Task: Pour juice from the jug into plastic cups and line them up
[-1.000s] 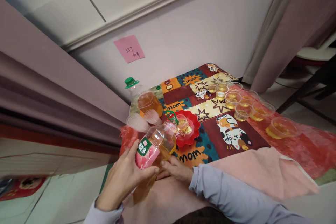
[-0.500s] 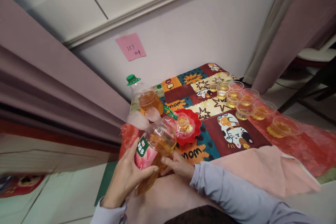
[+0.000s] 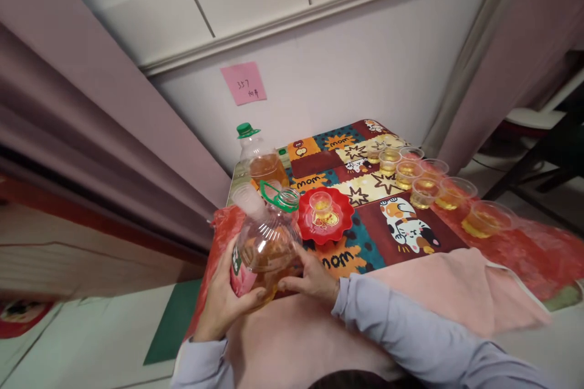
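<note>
Between my two hands is a large clear juice bottle (image 3: 269,243) with amber drink in it, uncapped, a green carry ring at its neck. My left hand (image 3: 225,292) wraps its left side over the pink label. My right hand (image 3: 314,276) grips its right side. The bottle leans only slightly, its mouth facing up. Just beyond it, a red scalloped plate (image 3: 340,228) bears a small clear cup (image 3: 321,203) with some yellow drink in it. Stacked clear cups (image 3: 249,199) stand behind the bottle, partly hidden by it.
A second juice bottle (image 3: 267,167) with a green cap stands at the back left. Several clear cups of yellow drink (image 3: 424,193) line the right side of the patterned mat (image 3: 319,161). A pink cloth (image 3: 438,279) lies along the front edge. Curtains flank the table.
The bottle in my hands has tipped back from a lean over the plate to nearly upright. Its mouth has moved away from the cup on the plate.
</note>
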A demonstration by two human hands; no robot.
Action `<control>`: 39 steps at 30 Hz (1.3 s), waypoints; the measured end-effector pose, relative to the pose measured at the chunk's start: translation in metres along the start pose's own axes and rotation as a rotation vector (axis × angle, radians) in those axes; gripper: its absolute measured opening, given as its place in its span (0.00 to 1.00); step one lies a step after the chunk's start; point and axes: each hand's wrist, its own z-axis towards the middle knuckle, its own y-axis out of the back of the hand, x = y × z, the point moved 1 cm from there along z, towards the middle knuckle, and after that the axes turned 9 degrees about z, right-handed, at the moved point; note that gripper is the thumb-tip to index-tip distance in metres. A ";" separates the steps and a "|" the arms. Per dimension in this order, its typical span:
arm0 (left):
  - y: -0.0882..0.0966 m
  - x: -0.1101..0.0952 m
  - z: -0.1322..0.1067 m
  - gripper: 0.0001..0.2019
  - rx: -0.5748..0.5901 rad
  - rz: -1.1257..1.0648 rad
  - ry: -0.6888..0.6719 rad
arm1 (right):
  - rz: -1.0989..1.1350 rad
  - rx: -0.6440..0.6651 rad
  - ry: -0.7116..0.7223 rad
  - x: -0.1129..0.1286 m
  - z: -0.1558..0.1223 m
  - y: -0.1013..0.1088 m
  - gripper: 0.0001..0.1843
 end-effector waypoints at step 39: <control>-0.007 0.004 -0.010 0.53 -0.154 0.097 -0.023 | -1.699 -0.207 -0.211 0.177 0.063 0.052 0.32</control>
